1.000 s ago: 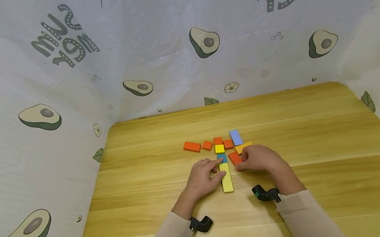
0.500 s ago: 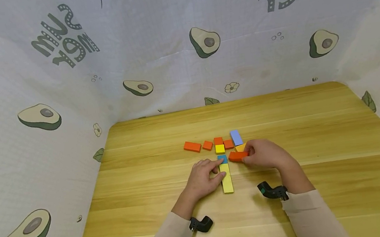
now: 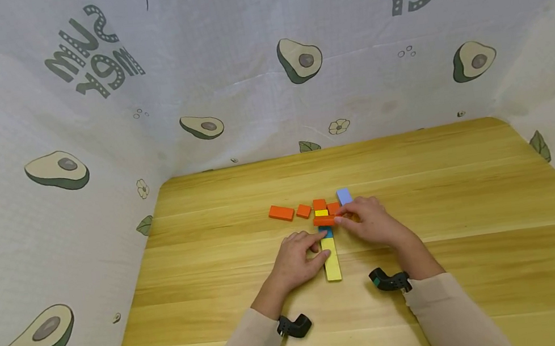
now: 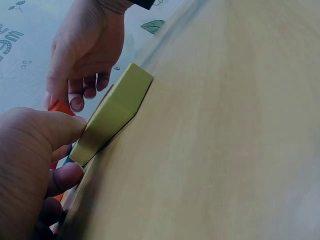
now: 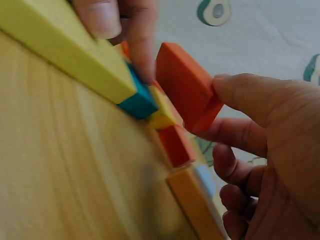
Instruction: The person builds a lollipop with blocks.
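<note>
Pinched between thumb and fingers of my right hand (image 3: 373,222), a red rectangular block (image 3: 324,221) is held on edge, raised over the row. My left hand (image 3: 292,260) rests its index fingertip on a blue block (image 5: 140,105) and its thumb on a long pale yellow block (image 3: 332,269). Beyond the blue one lies a small yellow block (image 3: 321,213), partly covered by the held block in the head view. Small red blocks (image 3: 319,204) sit at the row's far end. An orange-yellow block (image 5: 192,200), mostly hidden from the head view, lies under my right hand.
A lavender block (image 3: 344,196) lies just beyond my right hand. Left of the row are a small red block (image 3: 303,211) and a longer red block (image 3: 281,212). The wooden table (image 3: 210,215) meets a patterned curtain (image 3: 247,85) behind and at the sides.
My right hand has lifted the red block from right of the row, turned it, and carried it left above the small yellow and blue blocks. The left hand stays in place.
</note>
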`<state>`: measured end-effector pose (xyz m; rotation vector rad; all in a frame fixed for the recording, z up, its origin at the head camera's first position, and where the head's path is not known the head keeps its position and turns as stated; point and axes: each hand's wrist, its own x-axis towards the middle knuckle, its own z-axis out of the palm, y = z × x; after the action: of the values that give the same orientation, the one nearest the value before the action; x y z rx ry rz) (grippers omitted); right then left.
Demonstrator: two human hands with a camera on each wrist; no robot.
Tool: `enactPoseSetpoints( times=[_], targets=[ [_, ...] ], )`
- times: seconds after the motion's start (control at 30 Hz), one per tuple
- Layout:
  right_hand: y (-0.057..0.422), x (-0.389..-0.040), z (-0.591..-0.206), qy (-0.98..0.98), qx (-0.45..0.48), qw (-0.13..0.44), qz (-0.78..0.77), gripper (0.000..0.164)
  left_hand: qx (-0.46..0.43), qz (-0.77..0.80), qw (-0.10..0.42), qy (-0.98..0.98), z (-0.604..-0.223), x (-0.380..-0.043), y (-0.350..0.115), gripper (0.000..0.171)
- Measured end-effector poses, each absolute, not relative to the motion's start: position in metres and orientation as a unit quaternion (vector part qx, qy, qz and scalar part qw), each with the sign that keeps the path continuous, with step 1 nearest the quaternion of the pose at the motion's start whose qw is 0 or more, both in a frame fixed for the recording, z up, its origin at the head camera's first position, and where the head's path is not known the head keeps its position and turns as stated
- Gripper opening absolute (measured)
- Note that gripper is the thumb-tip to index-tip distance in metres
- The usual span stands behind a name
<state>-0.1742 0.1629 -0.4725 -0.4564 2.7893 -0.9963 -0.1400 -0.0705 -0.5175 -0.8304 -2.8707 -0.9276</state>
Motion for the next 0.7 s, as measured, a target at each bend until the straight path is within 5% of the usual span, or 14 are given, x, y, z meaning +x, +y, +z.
enactPoseSetpoints(
  times=[0.7],
  targets=[
    [0.150,-0.175,-0.485,0.954,-0.125,0.038,-0.268,0.034,-0.270,-0.286,0.019,-0.919,-0.518,-0.140,-0.070,0.043]
  ],
)
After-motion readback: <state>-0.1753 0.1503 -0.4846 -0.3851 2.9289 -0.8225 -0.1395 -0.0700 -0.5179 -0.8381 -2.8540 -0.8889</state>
